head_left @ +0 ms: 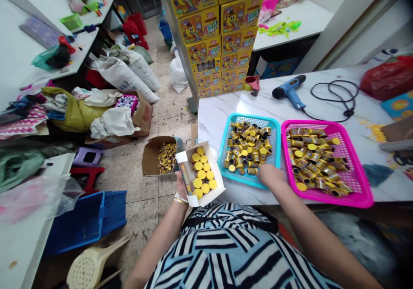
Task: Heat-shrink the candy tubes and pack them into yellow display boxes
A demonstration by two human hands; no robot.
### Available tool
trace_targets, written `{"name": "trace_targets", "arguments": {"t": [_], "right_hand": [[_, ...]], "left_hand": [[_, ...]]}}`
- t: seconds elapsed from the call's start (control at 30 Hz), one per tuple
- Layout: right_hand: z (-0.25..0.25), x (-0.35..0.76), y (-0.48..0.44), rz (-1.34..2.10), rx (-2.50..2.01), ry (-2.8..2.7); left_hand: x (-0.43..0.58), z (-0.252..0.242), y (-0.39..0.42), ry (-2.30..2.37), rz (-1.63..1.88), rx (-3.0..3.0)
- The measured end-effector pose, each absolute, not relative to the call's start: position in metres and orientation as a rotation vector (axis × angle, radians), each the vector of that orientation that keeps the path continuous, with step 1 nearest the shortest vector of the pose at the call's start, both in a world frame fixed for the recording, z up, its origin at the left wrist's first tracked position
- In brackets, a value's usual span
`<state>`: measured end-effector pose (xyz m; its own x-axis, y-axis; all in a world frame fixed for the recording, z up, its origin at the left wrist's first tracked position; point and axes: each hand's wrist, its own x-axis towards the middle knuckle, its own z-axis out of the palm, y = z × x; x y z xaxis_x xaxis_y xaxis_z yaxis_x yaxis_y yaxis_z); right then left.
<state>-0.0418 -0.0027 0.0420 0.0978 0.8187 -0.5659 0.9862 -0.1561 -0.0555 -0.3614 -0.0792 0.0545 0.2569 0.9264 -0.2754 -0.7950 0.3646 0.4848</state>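
My left hand holds up a white cardboard box at the table's front edge. Several yellow-capped tubes stand packed inside it, and a single tube lies along its near side. My right hand rests at the front corner of a teal plastic basket, close to its heap of gold tubes with yellow and black ends. The fingertips are hidden from this angle. To the right, a pink plastic basket holds more of these tubes.
A blue heat gun with a black cable and a red tape dispenser stand on the marble-patterned table. On the floor at left is an open carton of loose tubes. Stacked yellow boxes stand behind the table.
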Motion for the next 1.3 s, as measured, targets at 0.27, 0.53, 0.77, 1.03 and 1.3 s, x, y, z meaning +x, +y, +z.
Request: {"name": "trace_targets", "arguments": {"t": [0.27,0.53,0.77,1.03,1.3], "right_hand": [[0.000,-0.056,-0.002,-0.754,1.928,1.860],[-0.014,-0.040,-0.011,-0.813,2.004,2.042],[-0.022,-0.051,-0.013,-0.920,2.212,2.122],[-0.003,-0.042,-0.036,-0.889,2.503,2.205],[0.098,-0.049,-0.051,-1.122,2.562,2.508]], "left_hand": [[-0.345,0.061,-0.074,0.620,1.115,0.290],[-0.344,0.072,-0.078,0.487,1.115,0.225],[-0.357,0.089,-0.083,0.579,1.136,0.275],[-0.385,0.096,-0.068,0.543,1.204,0.371],[-0.389,0.094,-0.074,0.483,1.256,0.277]]}}
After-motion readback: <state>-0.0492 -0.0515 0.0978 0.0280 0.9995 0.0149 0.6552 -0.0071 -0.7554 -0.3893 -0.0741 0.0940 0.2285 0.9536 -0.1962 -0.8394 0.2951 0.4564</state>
